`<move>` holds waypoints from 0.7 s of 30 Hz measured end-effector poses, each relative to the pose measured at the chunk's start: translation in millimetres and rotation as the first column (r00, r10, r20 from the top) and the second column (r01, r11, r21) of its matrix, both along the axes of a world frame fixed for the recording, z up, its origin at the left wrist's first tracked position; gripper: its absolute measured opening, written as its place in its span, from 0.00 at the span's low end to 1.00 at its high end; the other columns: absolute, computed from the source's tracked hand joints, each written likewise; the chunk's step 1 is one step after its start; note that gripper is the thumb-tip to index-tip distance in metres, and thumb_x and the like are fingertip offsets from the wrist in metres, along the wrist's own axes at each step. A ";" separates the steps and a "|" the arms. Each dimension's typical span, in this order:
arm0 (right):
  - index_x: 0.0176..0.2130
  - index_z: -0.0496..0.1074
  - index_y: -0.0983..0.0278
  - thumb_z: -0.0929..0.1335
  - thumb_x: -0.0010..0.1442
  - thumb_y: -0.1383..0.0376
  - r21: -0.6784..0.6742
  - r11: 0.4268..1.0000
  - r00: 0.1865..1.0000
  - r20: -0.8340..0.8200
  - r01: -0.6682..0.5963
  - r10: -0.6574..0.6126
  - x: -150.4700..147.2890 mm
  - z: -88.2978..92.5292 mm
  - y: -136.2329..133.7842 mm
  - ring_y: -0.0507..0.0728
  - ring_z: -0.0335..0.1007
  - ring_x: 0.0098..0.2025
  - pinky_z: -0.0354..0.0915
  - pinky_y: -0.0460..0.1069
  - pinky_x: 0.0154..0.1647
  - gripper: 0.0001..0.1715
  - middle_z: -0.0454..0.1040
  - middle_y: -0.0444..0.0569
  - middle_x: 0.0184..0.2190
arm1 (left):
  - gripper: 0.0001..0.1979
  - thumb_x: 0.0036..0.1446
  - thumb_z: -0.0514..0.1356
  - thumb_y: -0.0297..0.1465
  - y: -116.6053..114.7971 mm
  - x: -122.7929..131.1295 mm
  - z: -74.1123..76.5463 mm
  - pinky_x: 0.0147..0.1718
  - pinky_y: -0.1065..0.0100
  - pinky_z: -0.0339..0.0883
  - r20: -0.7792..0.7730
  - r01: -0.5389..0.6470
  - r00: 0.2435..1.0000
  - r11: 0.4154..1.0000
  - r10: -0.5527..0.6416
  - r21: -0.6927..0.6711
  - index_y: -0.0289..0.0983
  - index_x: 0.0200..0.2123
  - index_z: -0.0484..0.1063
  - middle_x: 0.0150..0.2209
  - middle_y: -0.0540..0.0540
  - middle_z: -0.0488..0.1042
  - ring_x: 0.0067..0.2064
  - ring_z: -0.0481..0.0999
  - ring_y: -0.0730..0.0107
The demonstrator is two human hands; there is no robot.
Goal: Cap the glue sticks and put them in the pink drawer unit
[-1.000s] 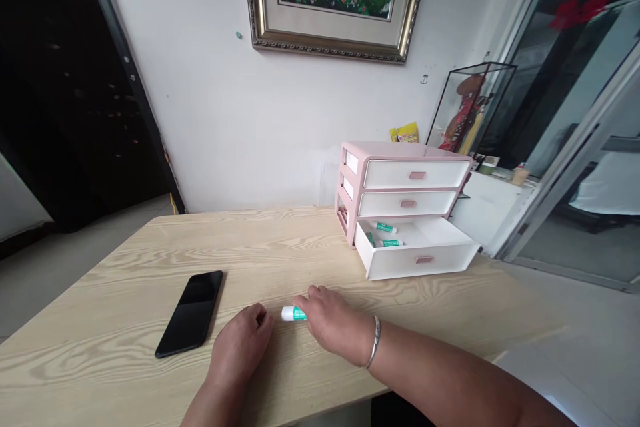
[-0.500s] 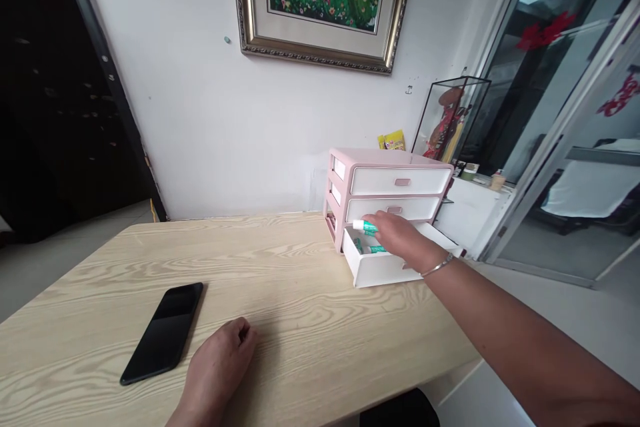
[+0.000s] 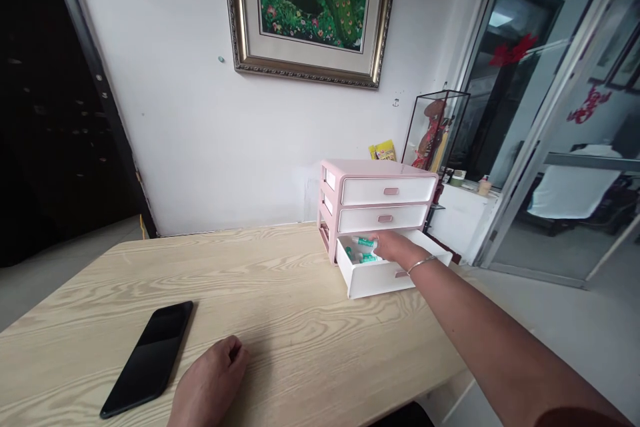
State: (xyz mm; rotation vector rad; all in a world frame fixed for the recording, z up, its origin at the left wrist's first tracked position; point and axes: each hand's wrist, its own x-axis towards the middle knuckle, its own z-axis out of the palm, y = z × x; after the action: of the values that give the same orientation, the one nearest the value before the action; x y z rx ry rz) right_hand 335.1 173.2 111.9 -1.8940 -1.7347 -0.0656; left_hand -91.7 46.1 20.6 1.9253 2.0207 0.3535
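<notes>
My right hand (image 3: 395, 249) reaches into the pulled-out bottom drawer (image 3: 383, 279) of a small pink-and-white drawer unit (image 3: 387, 170). Its fingers are closed at one end of a small white-and-green tube (image 3: 365, 241), low inside the drawer; the fingertips are partly hidden. More white-and-green tubes (image 3: 367, 257) lie in the drawer below it. My left hand (image 3: 213, 377) rests on the wooden table in a loose fist, with nothing seen in it. A black phone (image 3: 150, 353) lies flat to the left of that hand.
The wooden table (image 3: 280, 280) stands against a white wall with a framed picture (image 3: 305, 70). Behind the drawer unit are a yellow packet (image 3: 383, 150) and a glass case with a figure (image 3: 433, 133). A glass door (image 3: 520, 147) is at the right.
My right hand has lowered the tube from above the drawer's edge down into the drawer. The view has shifted slightly. My left hand stays on the table.
</notes>
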 end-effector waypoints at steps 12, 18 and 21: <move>0.62 0.62 0.69 0.71 0.55 0.50 0.315 0.910 0.942 -0.282 0.269 -0.181 -16.5 -104.8 -89.3 0.72 0.61 0.63 0.58 0.64 0.65 0.43 0.68 0.65 0.58 | 0.17 0.67 0.46 0.38 0.8 -0.2 -4.3 0.31 0.66 0.52 0.002 0.027 1.000 0.999 -0.027 0.026 0.42 0.27 0.64 0.30 0.46 0.78 0.33 0.75 0.62; 0.69 0.44 0.81 0.73 0.47 0.48 0.163 0.925 0.868 -0.431 0.344 -0.247 -11.0 -127.5 -55.2 0.76 0.52 0.68 0.52 0.63 0.69 0.68 0.64 0.70 0.59 | 0.16 0.67 0.46 0.38 2.6 -2.0 -9.8 0.32 0.67 0.53 0.009 0.031 0.999 0.999 -0.031 0.025 0.42 0.27 0.65 0.30 0.46 0.78 0.33 0.76 0.62; 0.70 0.42 0.79 0.73 0.47 0.47 0.163 0.921 0.854 -0.458 0.355 -0.248 -12.7 -128.5 -36.4 0.76 0.49 0.70 0.51 0.63 0.70 0.69 0.65 0.69 0.58 | 0.17 0.67 0.46 0.38 2.8 -2.1 -9.1 0.32 0.67 0.53 0.010 0.027 1.000 0.999 -0.027 0.020 0.42 0.27 0.65 0.30 0.46 0.77 0.33 0.76 0.62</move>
State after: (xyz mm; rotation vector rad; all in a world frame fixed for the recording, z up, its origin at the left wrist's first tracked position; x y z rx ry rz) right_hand 322.4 136.8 -16.6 -1.8158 -1.0723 0.0212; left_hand -93.8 48.9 11.5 1.9566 1.9899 0.3776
